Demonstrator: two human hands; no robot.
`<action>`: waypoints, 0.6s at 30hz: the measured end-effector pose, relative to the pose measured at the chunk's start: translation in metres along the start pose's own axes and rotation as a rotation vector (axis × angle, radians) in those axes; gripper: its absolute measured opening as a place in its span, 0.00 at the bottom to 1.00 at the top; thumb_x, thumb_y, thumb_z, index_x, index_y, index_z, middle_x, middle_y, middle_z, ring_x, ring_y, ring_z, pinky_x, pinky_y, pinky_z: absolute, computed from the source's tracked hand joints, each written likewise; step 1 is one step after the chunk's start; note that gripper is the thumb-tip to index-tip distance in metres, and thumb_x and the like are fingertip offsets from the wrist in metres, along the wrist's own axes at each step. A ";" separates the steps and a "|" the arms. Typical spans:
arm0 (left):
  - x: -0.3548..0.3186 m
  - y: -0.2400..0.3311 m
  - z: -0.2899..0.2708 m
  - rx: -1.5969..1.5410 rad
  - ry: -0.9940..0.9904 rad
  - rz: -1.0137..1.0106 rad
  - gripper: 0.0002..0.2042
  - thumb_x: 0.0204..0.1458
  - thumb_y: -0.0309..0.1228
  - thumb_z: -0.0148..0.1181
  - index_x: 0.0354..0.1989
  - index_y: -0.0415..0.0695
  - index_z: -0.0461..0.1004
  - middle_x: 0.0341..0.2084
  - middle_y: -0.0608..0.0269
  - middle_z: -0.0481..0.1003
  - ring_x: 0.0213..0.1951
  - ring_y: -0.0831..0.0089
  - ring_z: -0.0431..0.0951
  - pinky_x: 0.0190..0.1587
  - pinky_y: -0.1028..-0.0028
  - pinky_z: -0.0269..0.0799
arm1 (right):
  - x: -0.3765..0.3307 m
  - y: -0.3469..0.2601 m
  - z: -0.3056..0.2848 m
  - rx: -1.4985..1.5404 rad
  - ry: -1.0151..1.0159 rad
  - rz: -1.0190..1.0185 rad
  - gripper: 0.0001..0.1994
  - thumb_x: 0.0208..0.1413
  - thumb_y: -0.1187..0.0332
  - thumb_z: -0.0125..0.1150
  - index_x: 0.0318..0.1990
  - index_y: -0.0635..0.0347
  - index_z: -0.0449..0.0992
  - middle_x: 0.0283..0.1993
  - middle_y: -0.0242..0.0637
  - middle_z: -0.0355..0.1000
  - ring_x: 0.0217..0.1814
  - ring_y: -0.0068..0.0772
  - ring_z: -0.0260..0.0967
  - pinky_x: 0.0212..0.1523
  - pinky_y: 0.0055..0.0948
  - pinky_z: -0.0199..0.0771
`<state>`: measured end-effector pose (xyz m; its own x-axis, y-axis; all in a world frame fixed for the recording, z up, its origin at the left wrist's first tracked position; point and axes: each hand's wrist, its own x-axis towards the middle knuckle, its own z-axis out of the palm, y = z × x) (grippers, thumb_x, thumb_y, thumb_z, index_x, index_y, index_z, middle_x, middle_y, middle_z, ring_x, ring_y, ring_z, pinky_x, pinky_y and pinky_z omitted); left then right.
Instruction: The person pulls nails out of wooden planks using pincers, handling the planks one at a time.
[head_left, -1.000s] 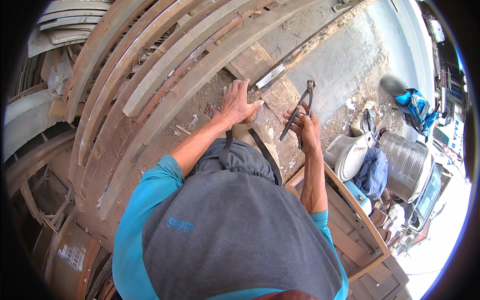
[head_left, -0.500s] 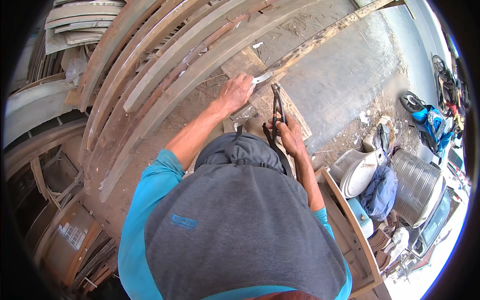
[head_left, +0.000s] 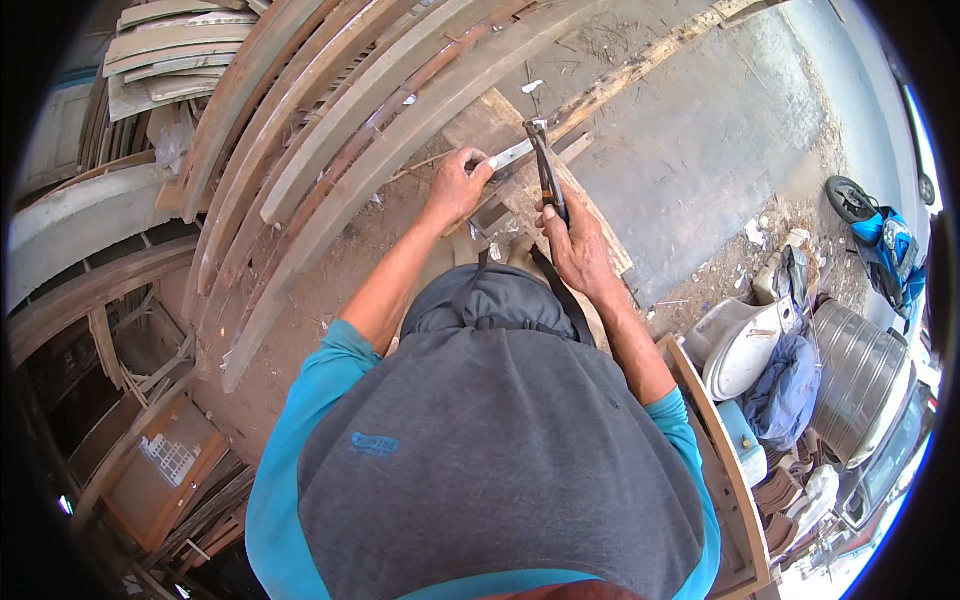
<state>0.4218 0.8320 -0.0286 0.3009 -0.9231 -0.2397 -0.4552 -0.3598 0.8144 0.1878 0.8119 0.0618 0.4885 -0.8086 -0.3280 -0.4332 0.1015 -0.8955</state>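
My left hand (head_left: 460, 187) pinches the near end of a flat, light-grey metal strip (head_left: 513, 155) between thumb and fingers. In my right hand (head_left: 580, 245) are long, dark-handled pincers (head_left: 548, 178), gripped round the handles and pointing away from me. Their jaws meet the far end of the strip; whether they bite on it is too small to tell. Just beyond the jaws lies the near end of a long, rough wooden pole (head_left: 630, 75). Under the tools is a wooden plank (head_left: 598, 226) on the ground, partly covered by my right hand and the pincers.
Long curved wooden beams (head_left: 400, 135) fill the left side, close to my left arm. On the right stand a wooden frame (head_left: 715, 450), a white toilet bowl (head_left: 735, 365), a ribbed metal drum (head_left: 858, 380) and a blue motorbike (head_left: 885, 245). Debris litters the ground.
The pincers have moved up and left, so their jaws are now at the strip's far end. My left hand has shifted slightly down and left, still holding the strip. The view has shifted slightly.
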 end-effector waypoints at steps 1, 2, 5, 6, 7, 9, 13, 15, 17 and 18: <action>0.003 -0.002 0.001 -0.090 -0.050 -0.072 0.13 0.59 0.37 0.65 0.41 0.38 0.79 0.32 0.51 0.80 0.36 0.62 0.80 0.43 0.62 0.75 | 0.000 0.000 0.005 -0.088 0.023 -0.026 0.26 0.70 0.63 0.48 0.70 0.66 0.62 0.52 0.56 0.77 0.52 0.59 0.78 0.58 0.47 0.73; 0.006 -0.003 0.003 -0.100 -0.061 -0.061 0.13 0.59 0.37 0.65 0.41 0.38 0.79 0.32 0.51 0.80 0.36 0.62 0.80 0.43 0.62 0.75 | 0.001 0.009 0.014 -0.193 0.074 -0.045 0.23 0.70 0.61 0.48 0.65 0.68 0.65 0.50 0.63 0.76 0.53 0.67 0.75 0.55 0.52 0.72; 0.012 -0.007 0.009 -0.164 -0.087 -0.077 0.14 0.58 0.39 0.65 0.39 0.38 0.78 0.28 0.53 0.79 0.31 0.66 0.78 0.39 0.63 0.74 | 0.011 0.028 0.025 -0.378 -0.048 0.276 0.18 0.70 0.61 0.48 0.56 0.69 0.68 0.43 0.67 0.76 0.50 0.70 0.74 0.51 0.58 0.72; 0.014 -0.008 0.008 -0.109 -0.138 -0.094 0.16 0.59 0.42 0.64 0.38 0.38 0.78 0.28 0.56 0.78 0.32 0.69 0.76 0.40 0.65 0.73 | 0.008 0.031 0.029 -0.342 0.084 0.123 0.15 0.70 0.61 0.49 0.50 0.68 0.69 0.34 0.65 0.75 0.42 0.70 0.75 0.43 0.59 0.71; 0.016 -0.009 0.007 -0.052 -0.189 -0.110 0.17 0.60 0.44 0.64 0.38 0.39 0.77 0.28 0.59 0.78 0.33 0.72 0.75 0.42 0.67 0.72 | 0.005 0.035 0.028 -0.354 0.092 0.122 0.15 0.70 0.61 0.49 0.50 0.68 0.69 0.34 0.65 0.75 0.42 0.70 0.75 0.43 0.59 0.71; 0.019 -0.020 0.006 -0.091 -0.178 -0.068 0.16 0.58 0.41 0.63 0.36 0.38 0.78 0.26 0.53 0.78 0.30 0.66 0.76 0.37 0.64 0.73 | -0.001 -0.004 0.031 -0.219 0.230 0.147 0.14 0.70 0.62 0.49 0.51 0.66 0.69 0.30 0.62 0.74 0.35 0.69 0.74 0.37 0.57 0.70; 0.028 -0.029 0.007 -0.146 -0.252 -0.060 0.17 0.57 0.43 0.63 0.35 0.38 0.78 0.27 0.51 0.79 0.31 0.65 0.78 0.38 0.63 0.73 | 0.003 0.006 0.050 -0.304 0.396 0.072 0.12 0.70 0.63 0.50 0.45 0.65 0.68 0.28 0.62 0.72 0.33 0.70 0.72 0.35 0.58 0.69; 0.028 -0.025 0.003 -0.154 -0.274 -0.079 0.17 0.57 0.44 0.63 0.35 0.38 0.78 0.27 0.50 0.79 0.31 0.64 0.78 0.38 0.63 0.73 | 0.007 0.012 0.050 -0.443 0.286 0.106 0.11 0.69 0.64 0.49 0.43 0.66 0.67 0.29 0.64 0.73 0.34 0.72 0.72 0.36 0.60 0.69; 0.028 -0.022 0.001 -0.080 -0.275 -0.040 0.19 0.56 0.46 0.63 0.36 0.38 0.79 0.29 0.48 0.80 0.33 0.60 0.80 0.40 0.61 0.74 | 0.007 0.013 0.052 -0.517 0.163 0.243 0.14 0.71 0.62 0.48 0.44 0.68 0.68 0.33 0.65 0.74 0.38 0.70 0.73 0.40 0.56 0.70; 0.031 -0.022 -0.002 -0.081 -0.267 -0.044 0.19 0.56 0.46 0.63 0.36 0.38 0.79 0.29 0.48 0.80 0.33 0.60 0.80 0.40 0.61 0.74 | 0.002 0.006 0.053 -0.428 0.178 0.256 0.15 0.71 0.60 0.48 0.44 0.67 0.69 0.33 0.64 0.74 0.39 0.70 0.74 0.41 0.57 0.70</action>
<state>0.4425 0.8115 -0.0529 0.0825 -0.9136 -0.3981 -0.3750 -0.3986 0.8369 0.2258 0.8416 0.0397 0.2061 -0.8786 -0.4308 -0.8108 0.0932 -0.5779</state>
